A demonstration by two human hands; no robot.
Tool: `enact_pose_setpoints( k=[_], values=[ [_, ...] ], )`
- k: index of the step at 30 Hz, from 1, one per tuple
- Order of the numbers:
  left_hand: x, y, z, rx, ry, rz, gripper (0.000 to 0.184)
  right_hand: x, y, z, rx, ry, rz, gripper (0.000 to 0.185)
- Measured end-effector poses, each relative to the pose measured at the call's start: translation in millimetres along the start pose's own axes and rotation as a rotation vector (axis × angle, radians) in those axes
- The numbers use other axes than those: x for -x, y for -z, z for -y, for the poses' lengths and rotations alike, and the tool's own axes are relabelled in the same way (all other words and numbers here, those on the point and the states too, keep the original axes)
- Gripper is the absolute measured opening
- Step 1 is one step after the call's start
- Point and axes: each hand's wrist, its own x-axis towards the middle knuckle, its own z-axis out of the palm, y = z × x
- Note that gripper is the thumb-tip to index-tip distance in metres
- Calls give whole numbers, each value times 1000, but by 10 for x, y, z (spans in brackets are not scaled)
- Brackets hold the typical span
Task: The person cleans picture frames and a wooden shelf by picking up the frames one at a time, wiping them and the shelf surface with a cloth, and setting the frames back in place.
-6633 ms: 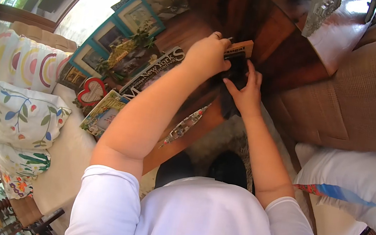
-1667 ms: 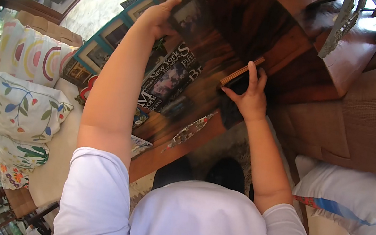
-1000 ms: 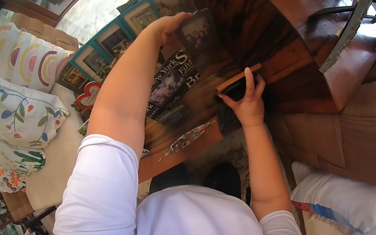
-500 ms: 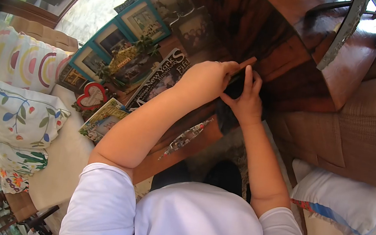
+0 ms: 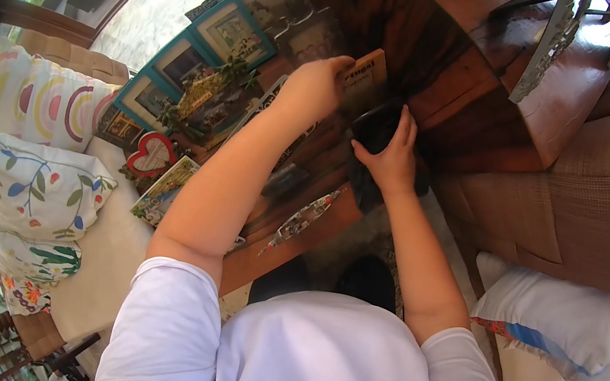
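Observation:
My left hand point(image 5: 318, 85) is closed on the near end of a small tan book point(image 5: 365, 76), its cover lettered with what looks like "Portugal". The book is held over the dark wooden table point(image 5: 450, 78). My right hand point(image 5: 394, 157) curves around a black round-rimmed object point(image 5: 376, 126) at the table's near edge, thumb on one side and fingers on the other. What kind of object it is I cannot make out. Under my left forearm, a black-and-white lettered book point(image 5: 267, 105) is partly hidden.
Blue-framed pictures point(image 5: 181, 63) and small plants stand at the left. A red heart-shaped frame point(image 5: 151, 155) and a colourful book point(image 5: 166, 188) are nearer. Further left are patterned cushions point(image 5: 42, 189); a brown upholstered seat point(image 5: 556, 214) is at right. A boat-shaped patterned piece point(image 5: 304, 218) lies near the table edge.
My left hand has moved left and away from me with the small book, whose cover now shows. My right hand has parted from the book and dropped slightly, around the black object.

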Motion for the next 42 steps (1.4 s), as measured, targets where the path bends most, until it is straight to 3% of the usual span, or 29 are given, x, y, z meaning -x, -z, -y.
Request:
enact_pose_setpoints(
  k=[5,8,17,28,37,40,42],
  values=[
    [-91,11,85,28,49,2,34,-15,-28,52,-172,-39,-9,107],
    [-78,-23,119,7,24,4,38,-49,-134,-7,12,57,-38,108],
    [-78,-30,118,-99,54,28,45,-91,-135,136,123,-36,59,107],
    [57,42,32,-194,71,-30,47,262,85,-93,-43,-55,-88,101],
    [178,-30,33,-463,-60,-228,52,205,65,-110,100,-78,-36,99],
    [249,-51,-126,-525,-256,-439,47,214,-20,-212,139,-40,-73,97],
    [367,-343,-205,-350,-372,-339,44,222,-53,-249,137,-40,-73,94]
  ],
)
